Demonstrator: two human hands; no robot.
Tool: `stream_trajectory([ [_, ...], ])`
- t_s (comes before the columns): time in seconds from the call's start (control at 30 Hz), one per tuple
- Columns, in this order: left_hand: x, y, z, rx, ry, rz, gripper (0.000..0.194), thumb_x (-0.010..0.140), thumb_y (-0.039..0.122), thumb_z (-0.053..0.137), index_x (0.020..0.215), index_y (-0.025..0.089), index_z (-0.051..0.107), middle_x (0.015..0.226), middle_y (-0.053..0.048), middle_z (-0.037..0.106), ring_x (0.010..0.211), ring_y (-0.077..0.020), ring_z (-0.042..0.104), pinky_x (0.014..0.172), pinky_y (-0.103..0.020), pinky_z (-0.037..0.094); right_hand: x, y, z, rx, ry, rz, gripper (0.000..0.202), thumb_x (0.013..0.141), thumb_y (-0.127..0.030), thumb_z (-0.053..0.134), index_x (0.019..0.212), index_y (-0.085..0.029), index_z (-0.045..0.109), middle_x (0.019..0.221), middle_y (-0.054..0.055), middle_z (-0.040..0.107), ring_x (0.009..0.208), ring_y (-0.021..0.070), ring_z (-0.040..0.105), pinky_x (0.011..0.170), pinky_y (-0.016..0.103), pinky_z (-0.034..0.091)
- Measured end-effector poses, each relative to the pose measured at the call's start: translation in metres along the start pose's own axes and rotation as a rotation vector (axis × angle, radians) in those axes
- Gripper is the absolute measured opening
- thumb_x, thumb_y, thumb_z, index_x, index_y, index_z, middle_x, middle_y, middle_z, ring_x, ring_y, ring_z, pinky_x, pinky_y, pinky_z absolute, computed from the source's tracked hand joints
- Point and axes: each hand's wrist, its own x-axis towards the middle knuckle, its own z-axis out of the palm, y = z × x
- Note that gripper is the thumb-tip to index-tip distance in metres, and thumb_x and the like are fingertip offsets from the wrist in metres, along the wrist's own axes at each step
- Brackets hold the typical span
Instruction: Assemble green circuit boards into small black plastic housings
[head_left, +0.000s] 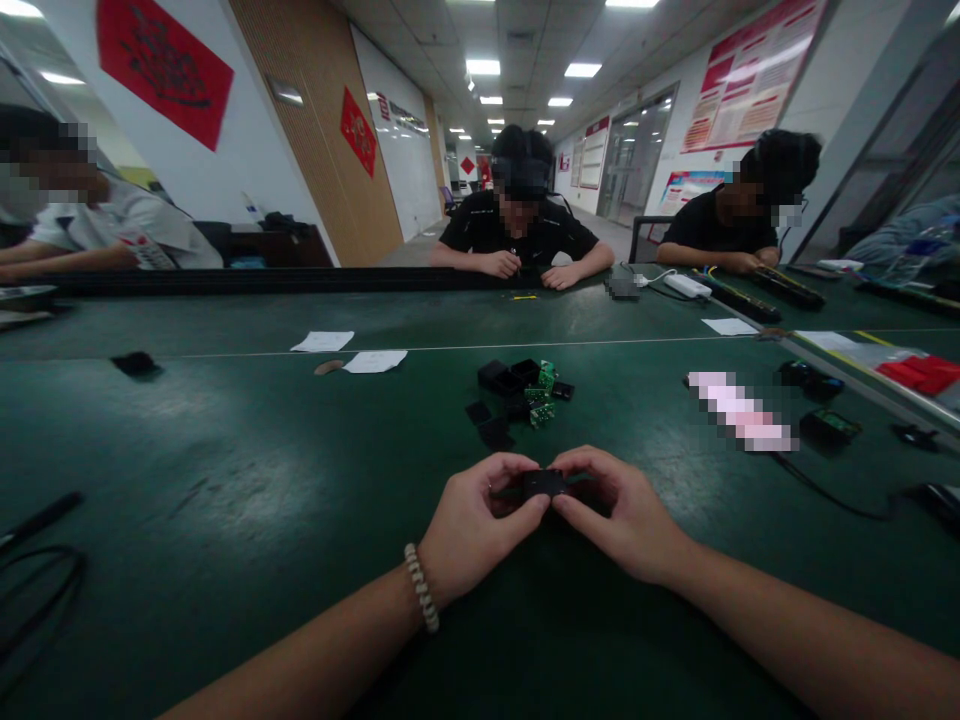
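Observation:
A small black box-shaped part (544, 484) is held between both hands, low in the middle of the view. My left hand (480, 510), with a beaded bracelet at the wrist, pinches its left side between thumb and fingers. On the right side, the thumb and fingertips of my right hand (619, 505) grip the same part. Just beyond the hands lie black housings (501, 378), green circuit boards (541, 412) and flat black pieces (495, 433) on the green table (247, 480).
White papers (375, 361) lie farther back. A blurred-out pink object (742, 412) and dark devices (828, 426) are at the right, a cable (45, 560) at the left. A person (525, 235) sits opposite; others sit at both sides.

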Motion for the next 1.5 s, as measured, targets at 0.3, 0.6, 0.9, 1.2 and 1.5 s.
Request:
stream_trajectory([
  [0.3, 0.0002, 0.0033, 0.0007, 0.0, 0.003, -0.021, 0.029, 0.081, 0.026, 0.071, 0.108, 0.017, 0.064, 0.105, -0.008, 0.074, 0.094, -0.022, 0.072, 0.082, -0.036, 0.06, -0.0013, -0.0001, 0.0003, 0.004, -0.007, 0.004, 0.023, 0.085, -0.018, 0.066, 0.108, -0.021, 0.064, 0.108, 0.007, 0.065, 0.098, 0.021, 0.066, 0.084, 0.036, 0.058],
  [0.6, 0.0015, -0.0001, 0.0011, -0.012, 0.002, -0.009, 0.029, 0.08, 0.024, 0.071, 0.108, 0.017, 0.063, 0.105, -0.007, 0.074, 0.097, -0.022, 0.071, 0.084, -0.035, 0.059, 0.0, -0.0017, 0.001, 0.02, -0.005, 0.015, 0.022, 0.084, -0.016, 0.066, 0.106, -0.021, 0.064, 0.106, 0.007, 0.066, 0.096, 0.0213, 0.067, 0.084, 0.037, 0.058],
  [0.9, 0.0009, -0.0004, -0.0007, 0.004, -0.021, -0.017, 0.029, 0.082, 0.026, 0.071, 0.109, 0.018, 0.063, 0.108, -0.007, 0.073, 0.099, -0.022, 0.071, 0.083, -0.035, 0.06, -0.0008, 0.001, 0.0003, 0.009, -0.005, 0.0, 0.021, 0.086, -0.018, 0.065, 0.106, -0.021, 0.064, 0.106, 0.007, 0.065, 0.097, 0.0211, 0.066, 0.084, 0.037, 0.057],
  [1.2, 0.0012, 0.0013, 0.0005, 0.01, -0.011, -0.018, 0.029, 0.081, 0.026, 0.071, 0.108, 0.017, 0.064, 0.106, -0.007, 0.073, 0.097, -0.0224, 0.071, 0.081, -0.035, 0.06, 0.0005, -0.0003, 0.0, -0.006, -0.003, 0.006, 0.022, 0.085, -0.017, 0.066, 0.106, -0.02, 0.065, 0.104, 0.007, 0.065, 0.095, 0.0213, 0.066, 0.082, 0.036, 0.057],
  [1.5, 0.0012, -0.0022, -0.0001, 0.016, -0.008, -0.014, 0.03, 0.082, 0.027, 0.071, 0.109, 0.018, 0.063, 0.105, -0.007, 0.074, 0.095, -0.0222, 0.071, 0.081, -0.035, 0.06, -0.0003, -0.0014, 0.0013, -0.006, -0.003, 0.034, 0.019, 0.085, -0.018, 0.066, 0.104, -0.02, 0.065, 0.103, 0.007, 0.066, 0.094, 0.0217, 0.066, 0.081, 0.037, 0.057],
])
